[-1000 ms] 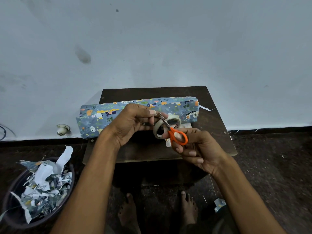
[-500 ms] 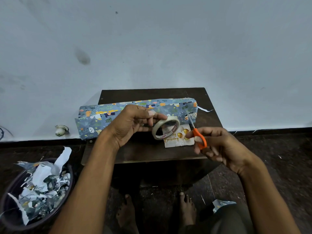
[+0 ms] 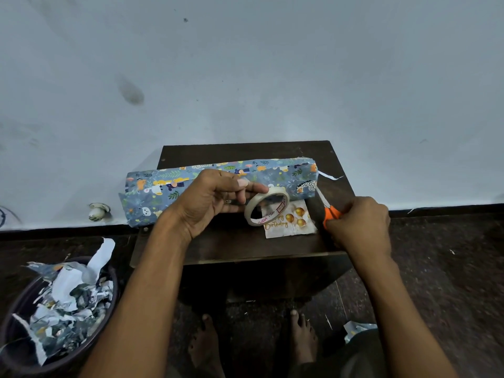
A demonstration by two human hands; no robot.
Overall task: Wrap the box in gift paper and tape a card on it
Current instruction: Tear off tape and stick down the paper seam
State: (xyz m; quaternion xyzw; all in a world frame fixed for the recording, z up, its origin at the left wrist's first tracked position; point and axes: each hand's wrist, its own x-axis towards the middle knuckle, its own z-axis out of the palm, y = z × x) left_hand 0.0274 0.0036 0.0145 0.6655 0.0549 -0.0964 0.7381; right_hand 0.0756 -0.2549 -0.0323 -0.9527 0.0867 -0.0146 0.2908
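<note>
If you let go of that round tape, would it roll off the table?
Probably it could. The tape roll is a thin ring, held up on its edge by the left hand, so dropped that way it might roll a little. More likely it tips flat beside the card. It looks light: fingertips alone hold it.

- One wrapped box (image 3: pixel 218 181)
- One tape roll (image 3: pixel 266 205)
- One card (image 3: pixel 290 223)
- One pair of scissors (image 3: pixel 328 210)
- Two hands: left (image 3: pixel 210 200), right (image 3: pixel 358 225)
- One table (image 3: pixel 245 244)
- One bin (image 3: pixel 16 345) of paper scraps
</note>
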